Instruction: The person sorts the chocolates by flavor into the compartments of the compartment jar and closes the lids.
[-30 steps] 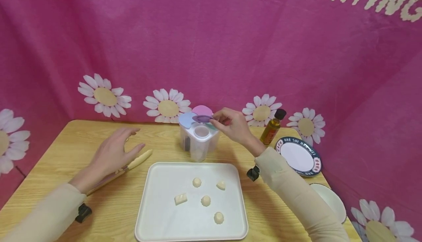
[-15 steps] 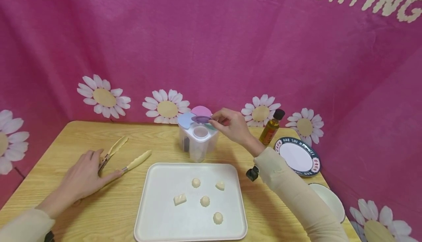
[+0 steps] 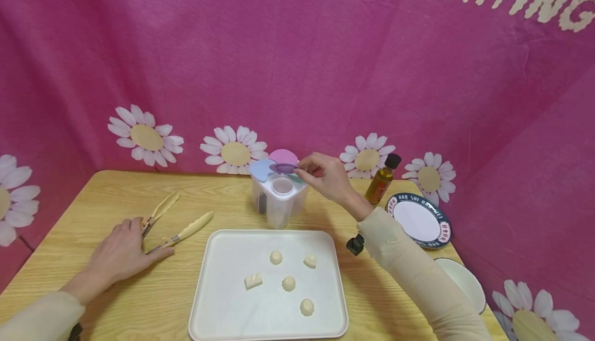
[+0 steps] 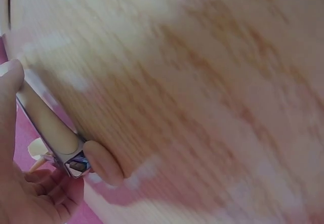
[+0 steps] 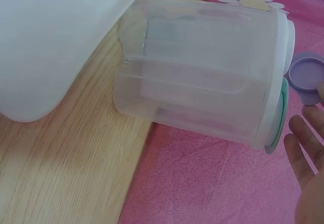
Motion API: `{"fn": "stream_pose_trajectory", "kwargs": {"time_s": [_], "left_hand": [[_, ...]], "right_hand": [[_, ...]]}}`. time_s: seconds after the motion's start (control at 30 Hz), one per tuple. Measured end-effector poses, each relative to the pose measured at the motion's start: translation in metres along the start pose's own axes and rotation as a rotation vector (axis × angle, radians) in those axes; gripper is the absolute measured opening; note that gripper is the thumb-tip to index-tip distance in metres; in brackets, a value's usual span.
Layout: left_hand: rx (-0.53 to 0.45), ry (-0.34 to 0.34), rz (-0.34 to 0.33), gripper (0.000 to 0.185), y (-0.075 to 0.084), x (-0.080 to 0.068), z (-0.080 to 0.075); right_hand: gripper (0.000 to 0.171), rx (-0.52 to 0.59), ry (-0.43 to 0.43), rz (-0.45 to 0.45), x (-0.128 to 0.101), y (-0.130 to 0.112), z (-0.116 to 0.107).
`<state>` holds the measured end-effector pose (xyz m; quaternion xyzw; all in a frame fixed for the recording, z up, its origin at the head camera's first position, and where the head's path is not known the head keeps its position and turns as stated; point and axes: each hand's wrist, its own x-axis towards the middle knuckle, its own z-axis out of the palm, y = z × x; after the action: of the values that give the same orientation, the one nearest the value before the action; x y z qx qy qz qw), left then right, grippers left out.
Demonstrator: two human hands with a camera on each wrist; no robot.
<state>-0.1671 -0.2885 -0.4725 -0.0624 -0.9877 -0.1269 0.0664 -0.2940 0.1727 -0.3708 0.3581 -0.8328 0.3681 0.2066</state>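
tray (image 3: 218,305) nearest, white, on the wood counter (image 3: 93,196), five pale dough pieces (image 3: 288,283) scattered on it. left hand (image 3: 118,256) lies flat on the counter left of the tray, fingers straight and relaxed, fingertips touching the hinge end of the yellow tongs (image 3: 178,222); left wrist view shows thumb and a finger (image 4: 104,163) against the tongs (image 4: 48,127), not wrapped around them. tongs lie spread open, both arms pointing away from the hand. further back, clear multi-compartment seasoning box (image 3: 279,196) stands just behind the tray. right hand (image 3: 327,178) grip: pinching the purple lid flap (image 3: 284,167), held raised over the open front compartment. blue and pink flaps lie shut. oil bottle (image 3: 382,180) and blue-rimmed plate (image 3: 420,219) right of the hand.
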Motion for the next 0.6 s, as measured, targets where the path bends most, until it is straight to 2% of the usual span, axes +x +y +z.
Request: {"fn": "stream_pose_trajectory", "kwargs": {"time_s": [0.27,0.43,0.6], "left_hand": [[-0.031,-0.025,-0.04,0.086,0.002,0.003,-0.001],[0.003,0.035,0.011,0.077,0.007,0.007,-0.008],[0.012,0.086,0.074,0.075,0.019,0.011,-0.024]], "right_hand": [[0.01,-0.003,-0.003,0.01,0.0,0.0,0.0],[0.011,-0.01,-0.004,0.007,0.001,0.001,0.0],[0.011,-0.012,-0.006,0.013,0.001,0.001,0.0]]}}
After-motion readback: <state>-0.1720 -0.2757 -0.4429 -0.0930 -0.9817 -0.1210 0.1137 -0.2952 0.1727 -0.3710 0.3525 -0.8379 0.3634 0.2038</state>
